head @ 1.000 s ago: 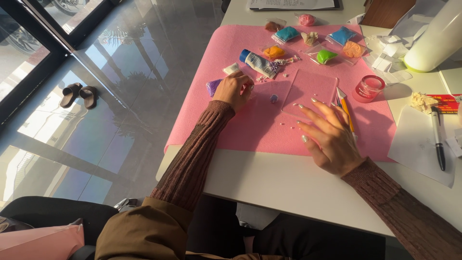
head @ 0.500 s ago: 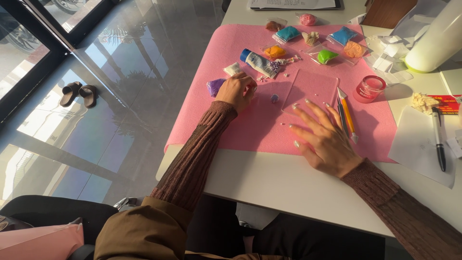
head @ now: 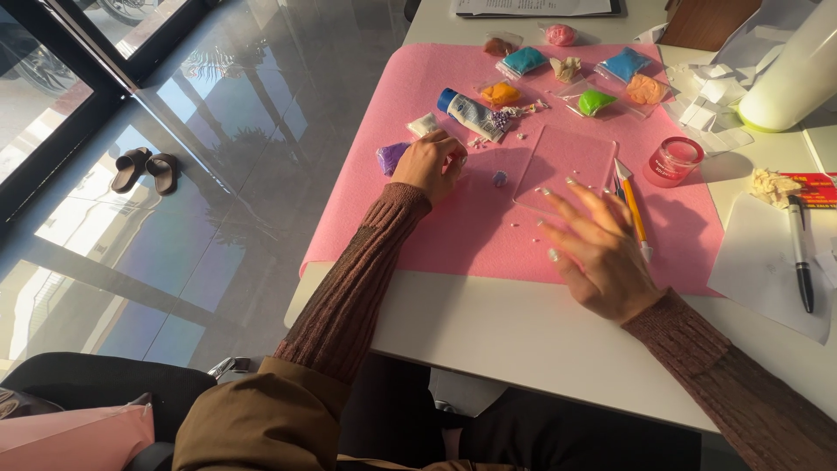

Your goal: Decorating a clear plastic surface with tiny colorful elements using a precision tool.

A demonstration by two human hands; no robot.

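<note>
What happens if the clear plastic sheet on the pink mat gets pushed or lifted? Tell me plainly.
The clear plastic sheet lies flat with straight edges, so it is probably stiff rather than floppy. It looks thin, so likely light and hard to lift off the pink mat without prying an edge. Pushed by the right hand beside it, it may drag on the felt-like surface, scattering the small beads nearby.

Small clear bags of coloured clay lay along the far part of the pink mat (head: 453, 235) on the counter: a teal bag (head: 524, 60), a blue bag (head: 626, 64), an orange bag (head: 500, 93), a peach bag (head: 645, 89) and a green bag (head: 596, 102). A white tube with a blue cap (head: 471, 113) lay slanted beside the orange bag. A purple bag (head: 391, 157) sat just left of the left hand (head: 429, 166). A round pink jar (head: 674, 161) stood near the mat's right edge. A red and yellow packet (head: 809, 188) lay at the far right.
</note>
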